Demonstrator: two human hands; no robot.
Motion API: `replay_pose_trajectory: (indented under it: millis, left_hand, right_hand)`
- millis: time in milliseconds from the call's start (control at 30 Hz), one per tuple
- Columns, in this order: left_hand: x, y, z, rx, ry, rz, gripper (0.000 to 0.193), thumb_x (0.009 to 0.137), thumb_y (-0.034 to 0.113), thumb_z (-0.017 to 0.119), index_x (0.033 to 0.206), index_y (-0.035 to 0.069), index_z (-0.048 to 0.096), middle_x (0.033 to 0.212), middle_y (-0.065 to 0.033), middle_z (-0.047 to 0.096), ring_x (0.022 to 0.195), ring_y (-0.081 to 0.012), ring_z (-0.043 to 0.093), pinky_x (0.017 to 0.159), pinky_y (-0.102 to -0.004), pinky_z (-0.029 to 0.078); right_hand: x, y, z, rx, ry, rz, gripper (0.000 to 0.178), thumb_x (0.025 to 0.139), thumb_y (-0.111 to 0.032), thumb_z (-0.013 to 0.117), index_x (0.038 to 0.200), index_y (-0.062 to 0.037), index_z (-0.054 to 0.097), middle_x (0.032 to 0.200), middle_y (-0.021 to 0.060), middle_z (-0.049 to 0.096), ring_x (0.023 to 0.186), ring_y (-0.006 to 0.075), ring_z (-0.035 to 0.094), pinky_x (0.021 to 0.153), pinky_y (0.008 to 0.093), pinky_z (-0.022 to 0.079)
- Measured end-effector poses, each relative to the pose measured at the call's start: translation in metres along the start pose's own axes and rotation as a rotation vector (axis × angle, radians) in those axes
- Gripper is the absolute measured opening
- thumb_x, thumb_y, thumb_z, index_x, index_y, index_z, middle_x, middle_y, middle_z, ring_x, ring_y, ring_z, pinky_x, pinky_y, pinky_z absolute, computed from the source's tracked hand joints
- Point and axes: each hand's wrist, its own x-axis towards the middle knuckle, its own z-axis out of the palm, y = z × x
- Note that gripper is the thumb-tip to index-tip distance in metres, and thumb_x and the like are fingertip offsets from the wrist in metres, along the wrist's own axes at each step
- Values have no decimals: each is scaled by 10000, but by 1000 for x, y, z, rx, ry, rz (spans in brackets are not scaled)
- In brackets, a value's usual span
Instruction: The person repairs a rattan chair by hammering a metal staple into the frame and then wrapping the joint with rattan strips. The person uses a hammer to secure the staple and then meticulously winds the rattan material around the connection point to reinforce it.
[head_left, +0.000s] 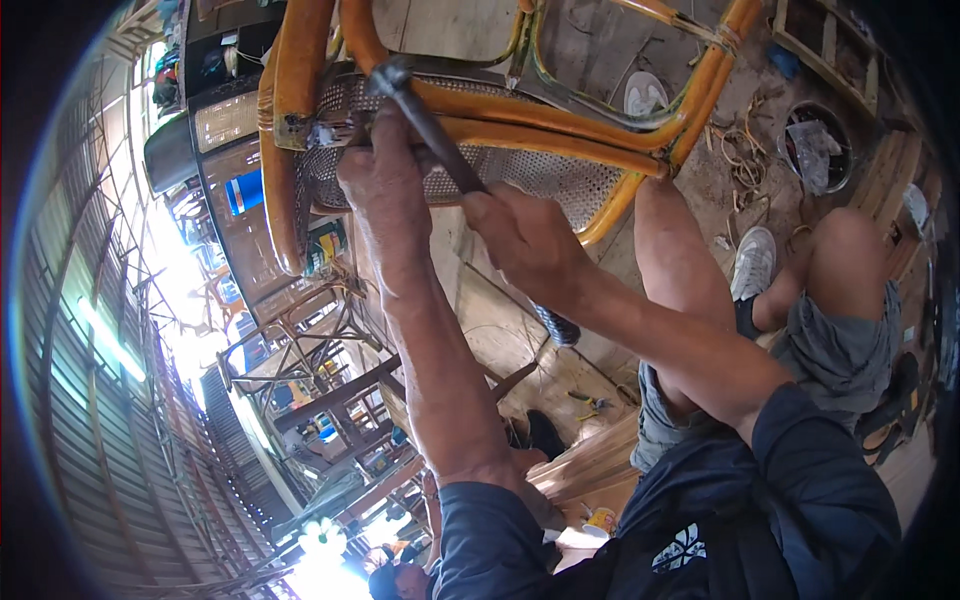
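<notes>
A rattan chair [560, 137] with thick orange-brown poles and woven cane mesh lies tipped in front of me. In my right hand [525, 240] is a hammer [440, 135], gripped around its dark handle. The metal hammer head is over the chair's pole, just above my left hand [385, 170]. That hand is closed against the chair near a wrapped pole joint [292, 130]. Its fingertips are partly hidden, so whatever they pinch cannot be made out. My bare knee touches the chair's lower right corner.
A round bin [815, 150] with plastic in it stands at the right, near loose cane strips [745, 160] on the floor. Pliers [588, 402] lie beside wooden boards. More chair frames [300, 335] stand at the left. Another person [405, 580] is at the lower edge.
</notes>
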Motion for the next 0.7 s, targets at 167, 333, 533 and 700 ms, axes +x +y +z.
replay_pose_trajectory:
  millis: [167, 333, 533, 700]
  left_hand:
    - [0, 3, 9, -153, 66, -72, 385, 860, 281, 610, 820, -102, 607, 693, -139, 621, 538, -164, 609, 491, -268, 547]
    - [-1, 4, 9, -118, 81, -40, 397, 858, 290, 613, 806, -103, 613, 678, -141, 619, 547, -166, 613, 494, -269, 542]
    - [6, -4, 1, 42, 63, -65, 396, 865, 284, 591, 810, -107, 623, 702, -134, 630, 574, -164, 622, 517, -265, 539]
    - [-4, 7, 4, -49, 75, -71, 370, 871, 266, 568, 829, -96, 625, 719, -137, 636, 571, -165, 621, 506, -274, 533]
  right_hand:
    - [-9, -3, -16, 42, -38, 9, 328, 957, -273, 510, 787, 7, 537, 528, 147, 465, 452, 261, 496, 457, 367, 385]
    - [-15, -25, -21, 78, -88, -63, 311, 954, -275, 526, 814, 3, 529, 527, 143, 462, 449, 266, 501, 444, 366, 382]
    - [7, -34, -21, -216, -74, -171, 324, 951, -287, 535, 805, 2, 531, 560, 168, 488, 494, 341, 527, 469, 394, 405]
    - [1, -45, -29, -133, -78, -88, 362, 961, -337, 497, 809, -11, 530, 565, 109, 477, 496, 252, 491, 463, 343, 381]
